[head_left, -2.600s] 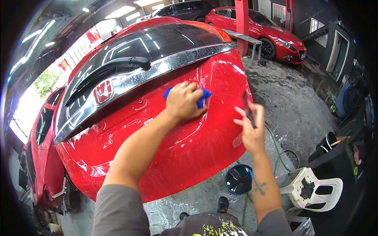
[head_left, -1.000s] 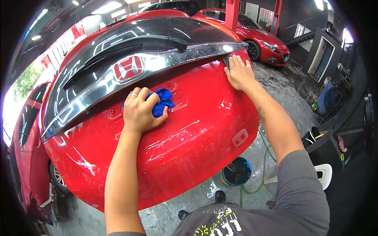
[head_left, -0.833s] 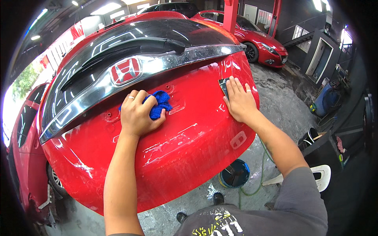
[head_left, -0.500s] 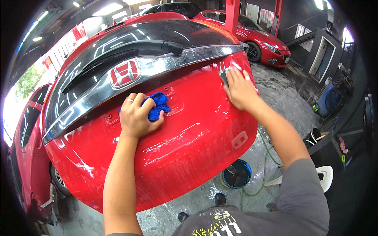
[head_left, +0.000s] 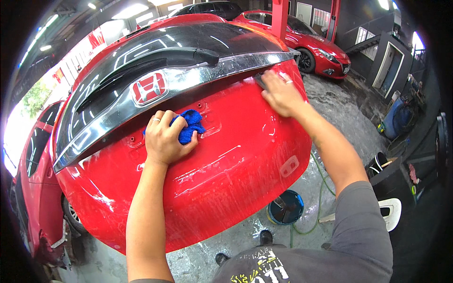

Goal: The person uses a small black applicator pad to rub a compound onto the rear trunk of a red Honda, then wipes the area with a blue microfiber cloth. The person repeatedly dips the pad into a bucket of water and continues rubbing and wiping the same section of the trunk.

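Note:
A red car tailgate (head_left: 222, 165), wet and streaked with pale residue, fills the middle of the view. My left hand (head_left: 165, 137) is closed round a crumpled blue cloth (head_left: 190, 123) and rests on the panel below the chrome trim. Farther right, my right hand (head_left: 281, 94) presses on the tailgate's upper right corner. Under its fingers is a thin dark grey piece (head_left: 259, 81), which looks like sandpaper; most of it is hidden. Above the hands run the chrome strip (head_left: 188, 85) with a red badge (head_left: 149, 88) and the rear wiper (head_left: 155, 61).
A bucket of dark water (head_left: 285, 207) stands on the wet floor below the tailgate, beside a green hose (head_left: 320, 198). A white plastic chair (head_left: 391, 213) is at my right. Another red car (head_left: 45, 184) is on the left; a red lift post (head_left: 279, 21) rises behind.
My right hand has slid up and slightly left with the dark grey piece, closer to the chrome strip. My left hand has stayed in place on the blue cloth.

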Available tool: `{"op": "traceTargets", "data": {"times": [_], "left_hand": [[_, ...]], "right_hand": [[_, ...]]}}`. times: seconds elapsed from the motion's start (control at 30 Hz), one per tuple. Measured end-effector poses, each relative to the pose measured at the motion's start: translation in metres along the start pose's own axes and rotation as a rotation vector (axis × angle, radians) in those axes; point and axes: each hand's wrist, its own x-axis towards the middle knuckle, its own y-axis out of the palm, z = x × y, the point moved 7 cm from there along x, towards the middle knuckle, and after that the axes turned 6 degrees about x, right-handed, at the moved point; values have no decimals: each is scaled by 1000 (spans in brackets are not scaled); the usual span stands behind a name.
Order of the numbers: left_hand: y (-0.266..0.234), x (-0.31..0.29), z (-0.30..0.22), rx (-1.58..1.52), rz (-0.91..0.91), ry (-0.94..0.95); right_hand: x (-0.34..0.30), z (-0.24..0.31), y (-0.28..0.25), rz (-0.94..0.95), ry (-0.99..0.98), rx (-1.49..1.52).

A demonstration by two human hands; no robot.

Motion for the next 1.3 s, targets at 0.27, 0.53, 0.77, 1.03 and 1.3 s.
{"op": "traceTargets", "data": {"times": [0.27,0.53,0.77,1.03,1.3], "left_hand": [[4,-2,-2,-11,43,-13],[2,2,-2,2,16,-4],[-1,-8,2,34,29,-21],[5,2,-3,-1,13,-4],[-1,-1,0,18,4,2]], "right_hand": [[-9,124,1,-107,-292,178],[0,26,12,-115,-73,90],[-70,147,29,-206,-194,340],[-18,143,5,-224,-88,276],[-102,178,16,-100,-170,343]]}}
